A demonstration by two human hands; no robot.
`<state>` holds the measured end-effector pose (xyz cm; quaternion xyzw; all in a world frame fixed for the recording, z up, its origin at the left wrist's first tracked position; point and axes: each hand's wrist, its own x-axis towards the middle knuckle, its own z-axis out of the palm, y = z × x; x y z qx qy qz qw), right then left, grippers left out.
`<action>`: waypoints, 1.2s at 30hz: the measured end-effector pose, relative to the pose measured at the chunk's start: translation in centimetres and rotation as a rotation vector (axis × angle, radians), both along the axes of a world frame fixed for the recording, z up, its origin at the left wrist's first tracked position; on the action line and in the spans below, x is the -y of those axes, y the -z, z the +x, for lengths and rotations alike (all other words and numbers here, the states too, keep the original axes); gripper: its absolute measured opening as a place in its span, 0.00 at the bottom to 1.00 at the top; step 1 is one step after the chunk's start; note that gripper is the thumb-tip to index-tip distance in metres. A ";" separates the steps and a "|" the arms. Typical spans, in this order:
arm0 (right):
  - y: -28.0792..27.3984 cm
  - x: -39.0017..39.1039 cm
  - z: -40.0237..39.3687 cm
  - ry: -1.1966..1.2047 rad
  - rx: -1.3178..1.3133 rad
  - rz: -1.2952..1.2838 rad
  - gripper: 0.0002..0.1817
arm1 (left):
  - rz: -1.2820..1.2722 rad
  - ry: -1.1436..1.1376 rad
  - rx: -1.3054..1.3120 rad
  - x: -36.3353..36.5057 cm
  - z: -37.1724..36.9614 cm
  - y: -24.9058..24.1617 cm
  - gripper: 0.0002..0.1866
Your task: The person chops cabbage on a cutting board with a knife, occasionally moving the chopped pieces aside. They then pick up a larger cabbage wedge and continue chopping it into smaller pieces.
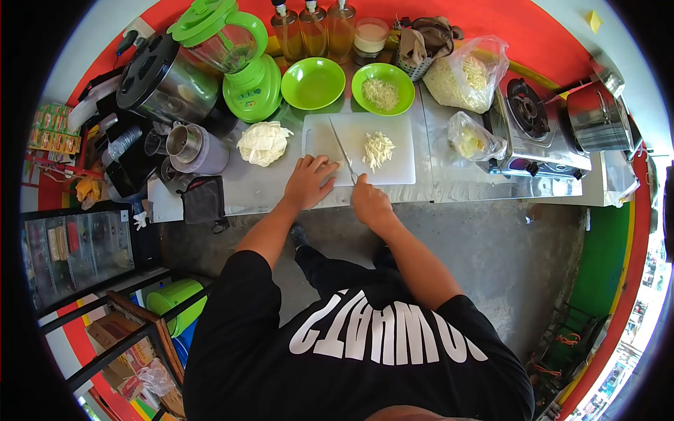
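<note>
My right hand (372, 202) is closed round the handle of a kitchen knife (341, 144), whose blade points away from me across a white cutting board (400, 170). On the board's left part, my left hand (309, 181) has its fingers bent down, pressing on a small pale piece of cabbage (341, 165) beside the blade; the fingers partly hide it. Right of the knife lies a small pile of shredded cabbage (378, 150). A pale, partly cut cabbage head (264, 143) sits on the metal counter, left of the board.
Behind the board stand a green bowl (314, 83) and a second green bowl (407, 104) holding shreds. A green blender (251, 88) and bottles (314, 31) line the back. Rightward are a plastic bag of shreds (463, 81) and a gas stove (526, 109). The counter's front edge (281, 208) is near me.
</note>
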<state>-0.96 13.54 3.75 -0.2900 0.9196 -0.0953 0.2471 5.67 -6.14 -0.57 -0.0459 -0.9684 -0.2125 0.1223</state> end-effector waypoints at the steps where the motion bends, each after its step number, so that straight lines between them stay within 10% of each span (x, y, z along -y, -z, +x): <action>1: -0.6 0.0 0.1 -0.001 0.002 0.003 0.18 | 0.003 -0.001 0.002 0.0 0.0 -0.1 0.22; 36: 0.6 -0.7 -0.1 -0.032 -0.031 0.013 0.18 | -0.067 0.027 0.010 0.0 0.0 -0.1 0.23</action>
